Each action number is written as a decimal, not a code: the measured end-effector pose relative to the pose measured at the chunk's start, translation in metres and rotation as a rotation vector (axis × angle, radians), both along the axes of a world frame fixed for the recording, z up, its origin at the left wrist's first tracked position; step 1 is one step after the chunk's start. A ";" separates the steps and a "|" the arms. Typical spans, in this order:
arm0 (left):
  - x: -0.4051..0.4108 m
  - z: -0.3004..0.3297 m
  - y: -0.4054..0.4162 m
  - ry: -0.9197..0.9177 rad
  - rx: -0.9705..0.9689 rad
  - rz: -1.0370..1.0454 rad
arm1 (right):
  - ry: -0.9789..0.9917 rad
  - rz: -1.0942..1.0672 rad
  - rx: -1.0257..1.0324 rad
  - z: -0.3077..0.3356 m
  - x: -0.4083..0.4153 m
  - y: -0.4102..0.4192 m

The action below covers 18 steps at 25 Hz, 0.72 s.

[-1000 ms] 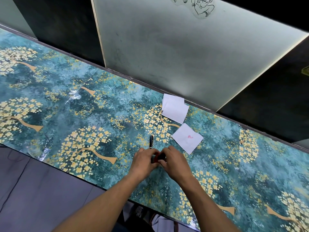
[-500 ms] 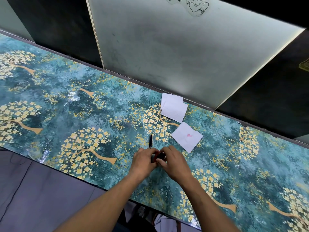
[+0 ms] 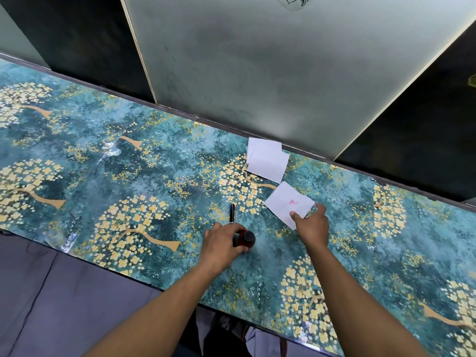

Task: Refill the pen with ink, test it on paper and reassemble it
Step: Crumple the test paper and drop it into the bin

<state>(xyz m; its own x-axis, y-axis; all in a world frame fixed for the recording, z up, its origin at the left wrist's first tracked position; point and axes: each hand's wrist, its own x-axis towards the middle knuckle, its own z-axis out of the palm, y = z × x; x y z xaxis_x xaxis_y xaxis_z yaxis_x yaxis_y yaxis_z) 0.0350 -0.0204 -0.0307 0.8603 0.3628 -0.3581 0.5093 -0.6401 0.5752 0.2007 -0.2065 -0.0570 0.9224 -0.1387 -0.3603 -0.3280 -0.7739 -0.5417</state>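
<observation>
A small dark ink bottle (image 3: 246,239) with a black cap stands near the table's front edge, and my left hand (image 3: 222,244) grips its side. A black pen part (image 3: 232,213) lies on the table just behind that hand. My right hand (image 3: 310,224) rests on the near corner of a white paper (image 3: 286,203) that carries a small red ink mark; thumb and fingers pinch the sheet's edge. Whether that hand also holds a pen piece is hidden.
A stack of white tissues (image 3: 268,162) lies behind the marked paper, close to the table's back edge. The table (image 3: 128,176) has a glossy teal cover with yellow trees. A frosted glass panel (image 3: 283,73) rises directly behind it.
Both hands were together on the ink bottle. My right hand has left it and moved right and forward onto the marked paper. My left hand stays on the bottle.
</observation>
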 end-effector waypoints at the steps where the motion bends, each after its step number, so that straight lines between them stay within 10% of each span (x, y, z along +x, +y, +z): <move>1: 0.000 0.000 0.000 -0.001 0.001 -0.002 | 0.010 0.002 -0.015 -0.002 0.003 0.002; 18: 0.002 -0.005 -0.006 0.026 0.101 0.006 | -0.023 0.010 0.299 0.000 -0.024 0.009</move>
